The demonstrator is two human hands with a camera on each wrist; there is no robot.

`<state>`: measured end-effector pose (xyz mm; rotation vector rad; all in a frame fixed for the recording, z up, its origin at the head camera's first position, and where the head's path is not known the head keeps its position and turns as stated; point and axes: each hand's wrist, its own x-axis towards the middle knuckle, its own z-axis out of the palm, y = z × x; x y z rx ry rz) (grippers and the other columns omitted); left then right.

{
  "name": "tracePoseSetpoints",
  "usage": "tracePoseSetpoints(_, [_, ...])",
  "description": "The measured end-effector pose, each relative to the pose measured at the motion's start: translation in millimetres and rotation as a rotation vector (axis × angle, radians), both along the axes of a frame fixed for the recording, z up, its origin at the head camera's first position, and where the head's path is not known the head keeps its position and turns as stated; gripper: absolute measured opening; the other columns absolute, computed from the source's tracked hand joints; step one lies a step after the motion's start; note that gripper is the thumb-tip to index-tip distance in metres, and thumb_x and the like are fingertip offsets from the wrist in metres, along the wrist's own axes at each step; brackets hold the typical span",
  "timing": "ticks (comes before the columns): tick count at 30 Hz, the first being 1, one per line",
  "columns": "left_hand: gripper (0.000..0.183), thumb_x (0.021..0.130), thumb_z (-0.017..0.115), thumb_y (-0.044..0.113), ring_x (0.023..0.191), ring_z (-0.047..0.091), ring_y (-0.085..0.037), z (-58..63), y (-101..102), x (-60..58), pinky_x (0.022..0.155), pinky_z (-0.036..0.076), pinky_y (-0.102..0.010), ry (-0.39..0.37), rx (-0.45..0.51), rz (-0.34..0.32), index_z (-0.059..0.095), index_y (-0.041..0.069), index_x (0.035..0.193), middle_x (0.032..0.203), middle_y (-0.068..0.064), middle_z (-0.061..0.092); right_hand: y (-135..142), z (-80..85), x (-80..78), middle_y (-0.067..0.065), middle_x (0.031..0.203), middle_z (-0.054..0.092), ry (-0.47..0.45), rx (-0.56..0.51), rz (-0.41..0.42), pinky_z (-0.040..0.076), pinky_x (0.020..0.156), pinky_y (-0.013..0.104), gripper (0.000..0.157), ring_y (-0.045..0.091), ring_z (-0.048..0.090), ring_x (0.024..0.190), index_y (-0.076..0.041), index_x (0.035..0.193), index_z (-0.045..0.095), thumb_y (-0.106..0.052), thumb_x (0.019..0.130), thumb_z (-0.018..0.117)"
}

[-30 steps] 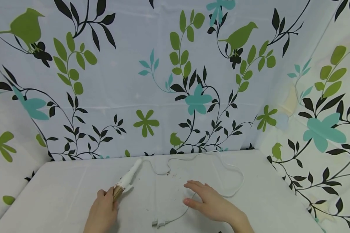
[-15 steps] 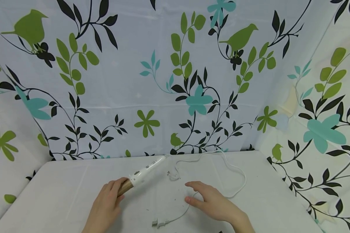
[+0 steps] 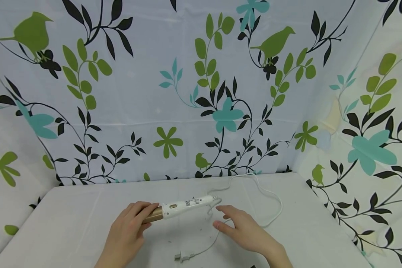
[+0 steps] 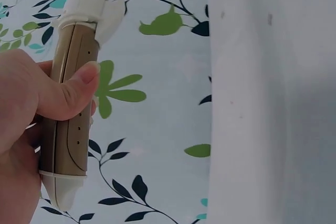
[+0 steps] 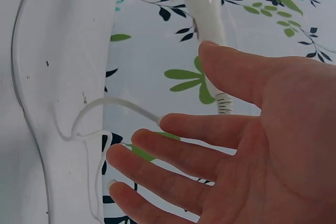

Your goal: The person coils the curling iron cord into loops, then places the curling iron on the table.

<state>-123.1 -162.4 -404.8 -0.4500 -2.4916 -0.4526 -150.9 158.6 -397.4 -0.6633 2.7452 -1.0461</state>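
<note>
Hair iron [image 3: 187, 206] swung further rightward since the earlier frame: the left hand [image 3: 125, 230] has its grip curled round the gold part [image 3: 156, 214], above the table [image 3: 80, 219]; the white end [image 3: 207, 201] points toward the right hand [image 3: 244, 229], fingers extended, near the cord [image 3: 281, 206].

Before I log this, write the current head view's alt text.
A left hand grips a white and gold hair iron over a white table, the open right hand near its cord. A plug lies nearer the camera; leaf-patterned cloth hangs behind.

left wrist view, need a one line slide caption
A left hand grips a white-and-gold handheld tool in front of a leaf-patterned cloth.
</note>
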Motion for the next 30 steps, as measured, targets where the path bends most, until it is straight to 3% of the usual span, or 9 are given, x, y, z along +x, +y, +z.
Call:
tracePoseSetpoints(5, [0.065,0.06,0.087,-0.012,0.098,0.062,-0.014,9.4,4,-1.5,0.082,0.055,-0.04,0.01,0.008,-0.044,0.073,0.016,0.117,0.11,0.004,0.066,0,-1.3,-1.9,0.007,0.138,0.059,0.012,0.017,0.003,0.051,0.092,0.053,0.067,0.028,0.064,0.115,-0.007,0.137,0.057,-0.06,0.096,0.052])
tracePoseSetpoints(8, [0.065,0.061,0.086,-0.013,0.097,0.062,-0.013,14.0,6,-3.1,0.082,0.055,-0.04,-0.014,0.013,-0.047,0.073,0.017,0.117,0.11,0.005,0.066,0,-3.2,-1.7,0.006,0.132,0.063,0.022,0.041,-0.023,0.05,0.091,0.052,0.062,0.026,0.064,0.11,-0.008,0.131,0.062,-0.058,0.096,0.054])
tracePoseSetpoints(12, [0.065,0.059,0.086,-0.014,0.098,0.062,-0.012,19.2,7,-5.8,0.082,0.056,-0.039,-0.023,0.031,-0.058,0.074,0.019,0.114,0.108,0.007,0.067,-1,-7.2,-2.9,0.006,0.121,0.069,0.062,0.046,-0.08,0.052,0.083,0.045,0.048,0.023,0.068,0.099,-0.01,0.12,0.069,-0.05,0.096,0.06])
tracePoseSetpoints(16, [0.064,0.059,0.086,-0.015,0.098,0.062,-0.011,25.4,9,-7.8,0.083,0.056,-0.038,-0.033,0.045,-0.069,0.074,0.02,0.111,0.107,0.009,0.066,-2,-13.0,-6.0,0.006,0.12,0.07,0.055,0.029,-0.104,0.054,0.077,0.037,0.044,0.019,0.069,0.095,-0.01,0.12,0.069,-0.047,0.096,0.062])
tracePoseSetpoints(22, [0.062,0.06,0.087,-0.012,0.098,0.061,-0.01,32.3,11,-4.7,0.083,0.056,-0.037,-0.042,0.03,-0.076,0.074,0.021,0.112,0.106,0.011,0.066,-4,-18.5,-7.5,0.007,0.12,0.07,-0.011,0.007,-0.075,0.054,0.075,0.036,0.048,0.022,0.068,0.097,-0.008,0.123,0.066,-0.048,0.096,0.061])
tracePoseSetpoints(30, [0.062,0.06,0.088,-0.008,0.096,0.067,-0.013,38.9,3,-2.5,0.085,0.048,-0.037,0.062,0.022,-0.107,0.075,0.02,0.113,0.107,0.009,0.069,-11,-22.1,-10.0,0.004,0.123,0.067,0.03,-0.054,0.001,0.055,0.079,0.032,0.038,0.025,0.066,0.102,-0.01,0.12,0.067,-0.041,0.098,0.061])
